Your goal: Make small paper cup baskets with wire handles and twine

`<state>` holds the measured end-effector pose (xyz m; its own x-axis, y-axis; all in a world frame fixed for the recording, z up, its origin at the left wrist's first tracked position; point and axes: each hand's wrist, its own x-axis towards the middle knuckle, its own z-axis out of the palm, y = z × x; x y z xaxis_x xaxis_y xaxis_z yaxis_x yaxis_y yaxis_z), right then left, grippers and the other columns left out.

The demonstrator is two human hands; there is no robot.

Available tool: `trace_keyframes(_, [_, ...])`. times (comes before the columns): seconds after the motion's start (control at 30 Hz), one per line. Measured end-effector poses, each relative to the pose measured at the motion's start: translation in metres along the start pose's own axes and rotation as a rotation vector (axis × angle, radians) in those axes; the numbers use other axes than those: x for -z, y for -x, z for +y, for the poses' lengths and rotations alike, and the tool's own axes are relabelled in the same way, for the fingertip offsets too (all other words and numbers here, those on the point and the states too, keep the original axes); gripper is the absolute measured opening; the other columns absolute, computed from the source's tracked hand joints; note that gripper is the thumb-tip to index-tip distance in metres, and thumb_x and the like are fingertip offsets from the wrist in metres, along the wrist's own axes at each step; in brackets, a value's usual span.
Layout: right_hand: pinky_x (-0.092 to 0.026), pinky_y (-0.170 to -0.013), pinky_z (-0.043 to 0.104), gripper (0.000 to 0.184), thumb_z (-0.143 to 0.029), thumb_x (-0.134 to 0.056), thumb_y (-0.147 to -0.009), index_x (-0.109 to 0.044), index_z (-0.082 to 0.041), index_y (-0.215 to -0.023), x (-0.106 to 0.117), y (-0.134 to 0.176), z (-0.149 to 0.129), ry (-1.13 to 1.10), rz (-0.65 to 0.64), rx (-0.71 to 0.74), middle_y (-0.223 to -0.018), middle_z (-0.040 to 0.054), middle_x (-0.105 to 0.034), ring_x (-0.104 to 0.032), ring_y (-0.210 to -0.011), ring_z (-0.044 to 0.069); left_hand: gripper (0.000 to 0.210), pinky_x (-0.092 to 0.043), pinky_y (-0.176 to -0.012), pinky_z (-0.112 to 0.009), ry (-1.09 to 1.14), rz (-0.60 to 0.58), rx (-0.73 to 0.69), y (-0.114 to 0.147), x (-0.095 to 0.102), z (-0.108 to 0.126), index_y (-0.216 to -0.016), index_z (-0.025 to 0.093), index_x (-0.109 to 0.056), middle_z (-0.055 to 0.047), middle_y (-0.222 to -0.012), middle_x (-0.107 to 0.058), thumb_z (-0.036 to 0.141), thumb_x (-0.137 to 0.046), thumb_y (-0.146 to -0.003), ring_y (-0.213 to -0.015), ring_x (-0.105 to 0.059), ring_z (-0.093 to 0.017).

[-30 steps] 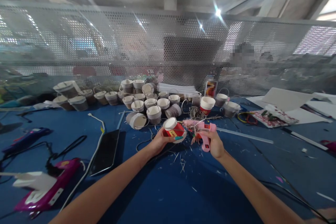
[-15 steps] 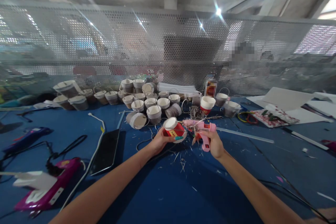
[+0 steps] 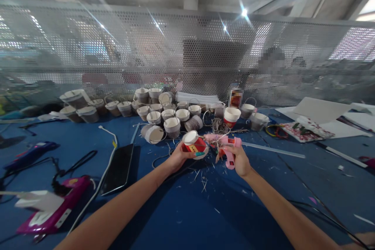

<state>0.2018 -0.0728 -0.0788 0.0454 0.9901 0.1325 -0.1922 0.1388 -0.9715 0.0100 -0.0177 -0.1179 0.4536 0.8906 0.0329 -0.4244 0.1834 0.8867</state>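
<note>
My left hand point(image 3: 177, 158) is closed around a red paper cup point(image 3: 193, 145), which is tilted on its side with its white base toward the upper left. My right hand point(image 3: 240, 160) grips a pink hot glue gun point(image 3: 222, 140) by its handle. The gun's nozzle points left and sits close beside the cup; whether they touch I cannot tell. A long clear glue stick point(image 3: 275, 150) sticks out of the gun's back. Thin strands hang around the nozzle and between the hands.
Several grey-wrapped cups with wire handles point(image 3: 172, 127) crowd the back of the blue table. Stacked paper cups point(image 3: 232, 116) stand behind the gun. At left lie a phone point(image 3: 118, 170), a purple power strip point(image 3: 55, 205) and a blue tool point(image 3: 31, 154). White sheets point(image 3: 320, 109) lie far right.
</note>
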Motion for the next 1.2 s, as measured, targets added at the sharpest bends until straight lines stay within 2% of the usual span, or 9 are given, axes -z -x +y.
trace_keyframes(0.27, [-0.043,-0.049,0.028,0.014,-0.025,-0.052,-0.061,-0.061,-0.016,-0.057,0.0013,0.0002,-0.0003,0.022,-0.015,-0.007,-0.047,0.0009,-0.058,-0.053,-0.044,0.014,0.059,-0.045,-0.081,-0.033,-0.003,-0.001,-0.005,0.0001,-0.0025,0.0022,-0.102,0.013,-0.056,-0.007,-0.095,-0.066,0.006,-0.075,-0.047,-0.088,-0.060,-0.021])
trace_keyframes(0.57, [-0.044,-0.044,0.026,0.014,-0.025,-0.055,-0.057,-0.064,-0.015,-0.058,-0.0006,0.0006,0.0030,-0.067,0.003,-0.051,-0.048,0.0011,-0.059,-0.056,-0.045,0.014,0.059,-0.045,-0.082,-0.034,-0.013,-0.009,-0.010,0.0005,-0.0025,0.0027,-0.101,0.014,-0.057,-0.007,-0.096,-0.066,0.007,-0.076,-0.046,-0.089,-0.061,-0.022])
trace_keyframes(0.8, [-0.045,-0.043,0.027,0.014,-0.025,-0.054,-0.058,-0.063,-0.015,-0.056,-0.0015,0.0009,0.0038,-0.084,-0.056,-0.038,-0.048,0.0009,-0.058,-0.055,-0.043,0.014,0.057,-0.044,-0.085,-0.035,-0.005,-0.019,-0.012,-0.0008,-0.0007,0.0003,-0.101,0.014,-0.058,-0.009,-0.103,-0.065,0.007,-0.075,-0.047,-0.094,-0.060,-0.024])
trace_keyframes(1.0, [-0.047,-0.047,0.027,0.015,-0.025,-0.053,-0.062,-0.063,-0.016,-0.056,-0.0020,0.0029,0.0033,-0.048,-0.115,-0.034,-0.049,0.0011,-0.058,-0.056,-0.045,0.014,0.057,-0.044,-0.084,-0.034,0.007,0.000,0.005,0.0010,-0.0047,0.0039,-0.100,0.014,-0.058,-0.007,-0.094,-0.067,0.006,-0.075,-0.046,-0.088,-0.061,-0.022])
trace_keyframes(1.2, [-0.046,-0.048,0.026,0.016,-0.025,-0.052,-0.065,-0.062,-0.016,-0.055,-0.0006,0.0041,0.0058,-0.013,-0.144,0.000,-0.050,0.0014,-0.058,-0.055,-0.047,0.014,0.058,-0.044,-0.084,-0.035,-0.009,0.017,-0.003,0.0007,-0.0046,0.0031,-0.100,0.014,-0.058,-0.006,-0.094,-0.067,0.006,-0.076,-0.046,-0.087,-0.061,-0.022])
